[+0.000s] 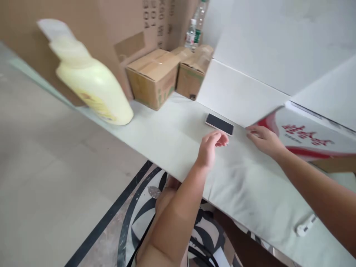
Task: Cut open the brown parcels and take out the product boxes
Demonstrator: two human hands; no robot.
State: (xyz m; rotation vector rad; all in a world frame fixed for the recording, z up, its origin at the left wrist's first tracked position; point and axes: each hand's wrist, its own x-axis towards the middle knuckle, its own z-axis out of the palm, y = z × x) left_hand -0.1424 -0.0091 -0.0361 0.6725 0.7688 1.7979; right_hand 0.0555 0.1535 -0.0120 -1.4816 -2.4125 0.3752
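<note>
My left hand [211, 148] is above the pale tabletop [178, 129], just in front of a dark-screened phone [219, 124] lying flat. Its fingers are curled in, and a tiny bit of something shows at the fingertips, too small to name. To the right, my right hand [264, 140] is close to the red and white printed carton [303, 131]. Thumb and fingertips come together there in a loose pinch; whatever may be between them cannot be made out. The two hands are apart from each other.
A pale yellow pump bottle [96, 89] stands near the left table edge. Behind are small cardboard boxes [154, 78], clear plastic bottles [191, 33] and a large carton [108, 22]. A white panel [241, 92] rises at the back. A small white object [305, 225] lies at front right.
</note>
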